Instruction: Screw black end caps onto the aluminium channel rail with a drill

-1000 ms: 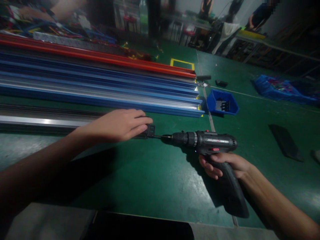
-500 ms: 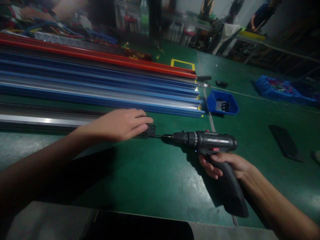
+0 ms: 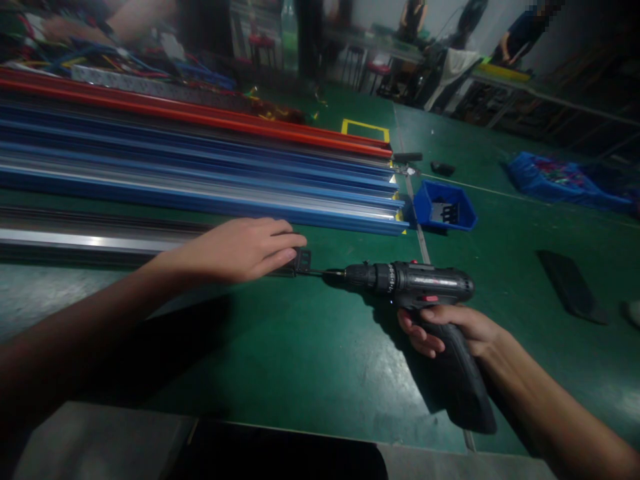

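Clearly, our right hand grasps the drill, its bit toward nine o'clock. Our left hand covers the metal rail; we cannot tell whether its fingers clench.

A pale-grey wall stands dimly lit at one o'clock, beyond a red-seated, dark-legged stool. A long metal-framed table is at two, grey floor at eight

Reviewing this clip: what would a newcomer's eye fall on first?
First, the black power drill in the right hand, its bit pointing at the black end piece beside the left hand's fingertips. Beyond the left hand, a bright red rail and blue rails stretch across the green tabletop.
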Tool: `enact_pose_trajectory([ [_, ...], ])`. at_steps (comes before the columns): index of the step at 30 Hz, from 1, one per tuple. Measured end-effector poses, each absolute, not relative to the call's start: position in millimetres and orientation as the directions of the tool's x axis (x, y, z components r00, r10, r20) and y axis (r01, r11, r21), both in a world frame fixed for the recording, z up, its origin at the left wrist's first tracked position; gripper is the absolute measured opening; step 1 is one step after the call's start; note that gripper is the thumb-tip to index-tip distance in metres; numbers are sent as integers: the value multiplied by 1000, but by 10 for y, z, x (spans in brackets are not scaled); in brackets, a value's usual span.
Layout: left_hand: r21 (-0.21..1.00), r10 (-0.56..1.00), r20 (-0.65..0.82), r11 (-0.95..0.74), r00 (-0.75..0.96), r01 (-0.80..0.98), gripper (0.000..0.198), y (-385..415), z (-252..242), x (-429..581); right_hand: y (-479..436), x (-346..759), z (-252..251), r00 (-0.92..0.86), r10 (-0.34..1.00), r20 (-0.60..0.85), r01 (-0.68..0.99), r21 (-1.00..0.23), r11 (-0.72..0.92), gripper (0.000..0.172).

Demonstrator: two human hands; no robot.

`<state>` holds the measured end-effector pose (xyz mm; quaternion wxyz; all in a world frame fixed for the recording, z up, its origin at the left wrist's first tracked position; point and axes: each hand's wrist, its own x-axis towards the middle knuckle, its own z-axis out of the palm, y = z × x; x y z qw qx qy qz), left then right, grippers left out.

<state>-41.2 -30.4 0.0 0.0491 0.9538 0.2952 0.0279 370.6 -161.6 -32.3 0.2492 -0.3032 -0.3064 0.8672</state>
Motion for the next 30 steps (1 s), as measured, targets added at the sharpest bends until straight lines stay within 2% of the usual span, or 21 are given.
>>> enact_pose_trajectory([
  [10, 118, 567, 16, -819, 824, 561, 54, -303, 7, -401, -1608, 3708, -327, -710, 613, -346, -261, -679, -686, 27],
  [17, 120, 568, 27, -819, 823, 561, 53, -304, 4, -406, -1615, 3691, -294, -671, 613, -418, -226, -671, -706, 28],
  [30, 114, 567, 33, -820, 823, 561, 52, -298, -19, -416, -1609, 3686, -303, -654, 625, -427, -193, -704, -683, 31],
])
